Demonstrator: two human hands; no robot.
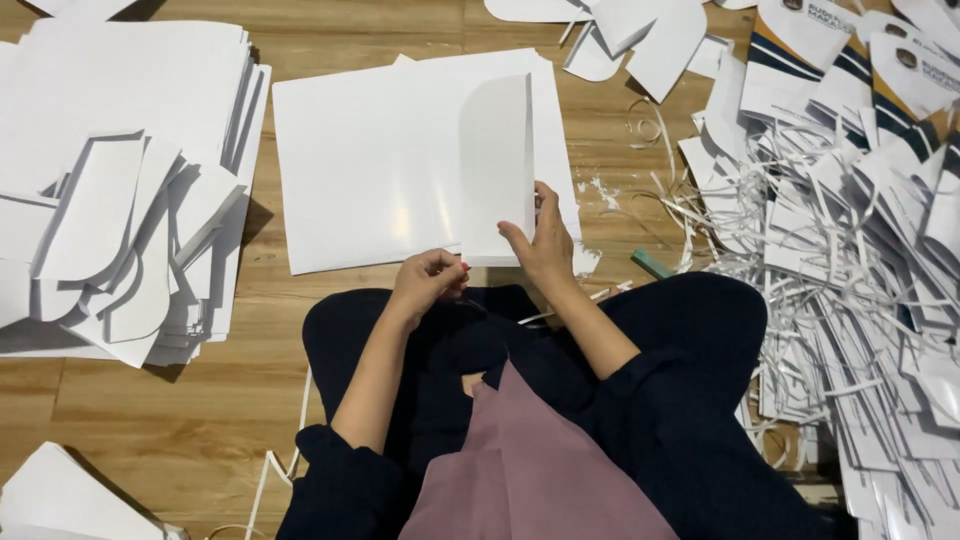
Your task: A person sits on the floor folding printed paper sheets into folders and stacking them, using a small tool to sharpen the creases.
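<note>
I sit on a wooden floor with my legs in dark trousers. A white paper cut-out [497, 170] with one rounded corner stands up in front of me. My right hand [545, 240] grips its lower right edge. My left hand [428, 280] is closed at its lower left corner, fingers pinched on the paper's bottom edge. Behind the cut-out lies a flat stack of large white glossy sheets [380, 160].
A tall pile of white cut shapes [120, 190] lies at the left. At the right is a heap of thin paper strips [840, 260] and printed blue-and-white pieces [850, 60]. More white pieces [640, 30] lie at the top, and a small teal object [652, 263] by my right knee.
</note>
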